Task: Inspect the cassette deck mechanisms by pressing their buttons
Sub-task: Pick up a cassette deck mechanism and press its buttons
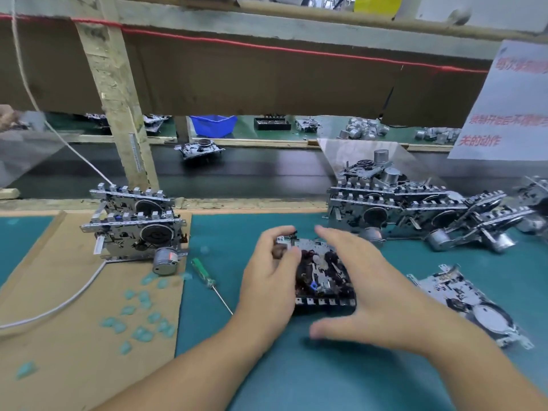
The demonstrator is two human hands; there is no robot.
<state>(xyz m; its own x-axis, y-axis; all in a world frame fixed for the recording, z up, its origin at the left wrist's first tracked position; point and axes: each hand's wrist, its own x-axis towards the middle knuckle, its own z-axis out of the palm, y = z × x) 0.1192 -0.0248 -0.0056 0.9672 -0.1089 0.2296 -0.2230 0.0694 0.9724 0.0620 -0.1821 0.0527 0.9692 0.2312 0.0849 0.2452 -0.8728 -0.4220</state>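
Both my hands meet at the cassette deck mechanism (321, 274) lying flat on the green mat (341, 381): my left hand (271, 280) curls around its left edge, my right hand (367, 295) hovers spread-fingered over its right side. Stacked mechanisms (136, 223) stand far left.

deck (323, 280) btwn hands, screwdriver (204, 274) left
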